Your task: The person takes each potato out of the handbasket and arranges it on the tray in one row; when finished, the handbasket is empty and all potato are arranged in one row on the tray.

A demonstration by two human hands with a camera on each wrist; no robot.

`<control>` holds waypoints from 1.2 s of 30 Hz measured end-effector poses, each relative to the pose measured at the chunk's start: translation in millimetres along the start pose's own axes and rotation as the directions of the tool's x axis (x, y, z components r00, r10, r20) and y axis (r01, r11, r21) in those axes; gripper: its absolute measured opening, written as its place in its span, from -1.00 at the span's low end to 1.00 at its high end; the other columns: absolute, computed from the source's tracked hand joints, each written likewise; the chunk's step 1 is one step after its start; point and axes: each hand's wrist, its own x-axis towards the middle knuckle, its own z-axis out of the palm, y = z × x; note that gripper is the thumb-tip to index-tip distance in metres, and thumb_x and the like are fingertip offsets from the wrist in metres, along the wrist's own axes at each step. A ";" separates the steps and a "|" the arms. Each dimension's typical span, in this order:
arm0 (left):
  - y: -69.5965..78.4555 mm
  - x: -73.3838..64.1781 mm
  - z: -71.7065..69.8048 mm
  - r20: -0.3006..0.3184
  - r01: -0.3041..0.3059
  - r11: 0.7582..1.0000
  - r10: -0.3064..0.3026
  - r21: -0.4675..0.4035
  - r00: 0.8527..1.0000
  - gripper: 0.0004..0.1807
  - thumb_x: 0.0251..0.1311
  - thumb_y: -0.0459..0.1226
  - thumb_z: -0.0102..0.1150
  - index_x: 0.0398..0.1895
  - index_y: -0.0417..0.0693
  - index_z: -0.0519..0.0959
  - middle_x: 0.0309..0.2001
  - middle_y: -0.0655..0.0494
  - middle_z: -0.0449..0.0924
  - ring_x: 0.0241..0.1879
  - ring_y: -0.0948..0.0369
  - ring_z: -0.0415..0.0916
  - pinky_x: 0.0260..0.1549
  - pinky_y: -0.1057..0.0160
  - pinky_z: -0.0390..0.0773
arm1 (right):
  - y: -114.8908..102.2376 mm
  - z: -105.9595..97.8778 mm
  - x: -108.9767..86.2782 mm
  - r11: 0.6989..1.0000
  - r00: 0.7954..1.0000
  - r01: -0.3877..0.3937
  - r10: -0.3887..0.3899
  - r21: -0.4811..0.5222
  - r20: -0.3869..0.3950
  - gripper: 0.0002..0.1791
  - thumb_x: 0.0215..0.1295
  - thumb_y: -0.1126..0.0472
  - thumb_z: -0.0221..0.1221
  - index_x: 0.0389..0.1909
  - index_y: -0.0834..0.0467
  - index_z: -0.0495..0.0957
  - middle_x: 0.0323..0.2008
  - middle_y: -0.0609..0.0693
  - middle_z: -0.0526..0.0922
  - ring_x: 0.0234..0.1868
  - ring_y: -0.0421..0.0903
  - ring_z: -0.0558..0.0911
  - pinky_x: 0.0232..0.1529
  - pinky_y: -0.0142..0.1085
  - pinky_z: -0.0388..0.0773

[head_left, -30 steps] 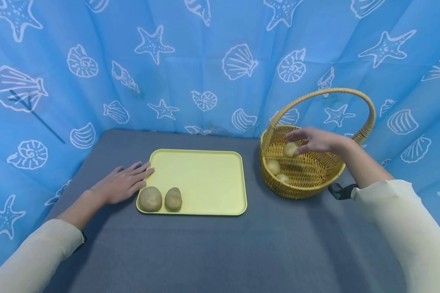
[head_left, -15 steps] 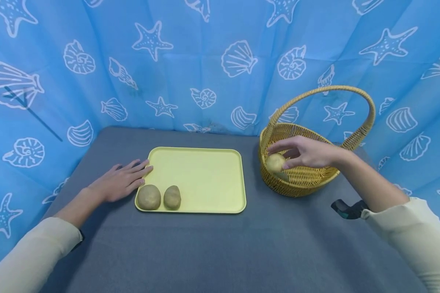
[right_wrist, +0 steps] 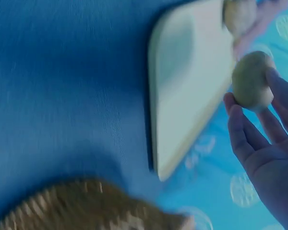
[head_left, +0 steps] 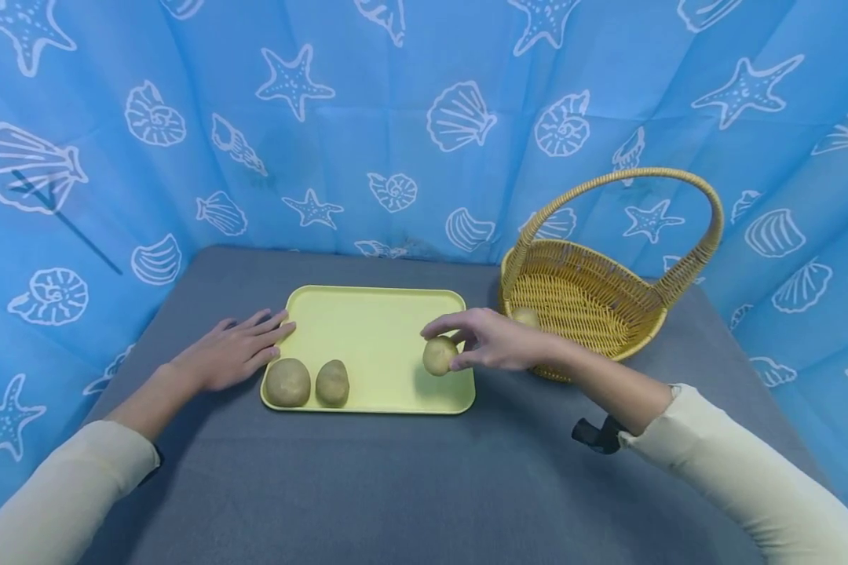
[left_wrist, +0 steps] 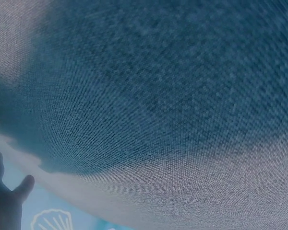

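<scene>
A round, pale-brown potato [head_left: 440, 356] is pinched between the thumb and fingertips of my right hand [head_left: 498, 339], above the right part of a yellow tray [head_left: 381, 337]. The right wrist view also shows this potato [right_wrist: 252, 80] at the fingertips. Two potatoes lie at the tray's near left corner: a larger round one [head_left: 287, 383] and a narrower one [head_left: 333, 384]. My left hand [head_left: 229, 355] lies with its fingers extended, fingertips on the tray's left rim. In the left wrist view only a dark part of the left hand [left_wrist: 7, 191] shows.
A wicker basket [head_left: 579, 306] with a tall arched handle [head_left: 625, 174] stands right of the tray. A potato [head_left: 526, 317] shows inside, partly behind my right hand and forearm. A grey cloth [head_left: 396, 486] covers the table, and a blue shell-patterned curtain [head_left: 367, 141] hangs behind.
My right hand has carried the potato left, out of the basket and over the tray. The left hand and the two potatoes on the tray have stayed in place.
</scene>
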 end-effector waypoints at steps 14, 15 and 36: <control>3.8 -0.7 -4.4 0.034 0.003 1.000 -0.003 0.011 0.999 -0.40 0.58 0.04 -0.28 0.57 0.09 0.14 0.56 -0.02 0.04 0.52 -0.17 -0.06 0.25 -0.46 0.03 | 6.9 71.4 58.9 1.000 1.000 0.025 -0.026 0.002 0.009 -0.45 0.22 0.42 0.33 0.25 0.31 0.48 0.23 0.13 0.56 0.14 0.05 0.62 0.06 -0.25 0.58; 3.8 -1.0 -4.1 0.032 0.003 1.000 -0.003 0.006 0.999 -0.41 0.58 0.04 -0.27 0.57 0.09 0.15 0.56 -0.02 0.05 0.51 -0.17 -0.05 0.25 -0.46 0.02 | 5.7 74.5 61.8 1.000 1.000 0.024 -0.024 -0.002 0.010 -0.45 0.22 0.42 0.34 0.25 0.30 0.48 0.22 0.12 0.56 0.13 0.04 0.63 0.06 -0.27 0.58; 4.9 -2.8 -4.3 0.020 0.004 1.000 -0.005 0.026 1.000 -0.41 0.58 0.04 -0.28 0.57 0.09 0.15 0.56 -0.03 0.05 0.51 -0.16 -0.04 0.24 -0.46 0.06 | -6.5 85.2 78.0 0.994 1.000 -0.016 0.015 -0.110 -0.008 -0.35 0.18 0.23 0.43 0.28 0.23 0.43 0.16 0.12 0.62 0.23 -0.05 0.56 0.29 -0.19 0.39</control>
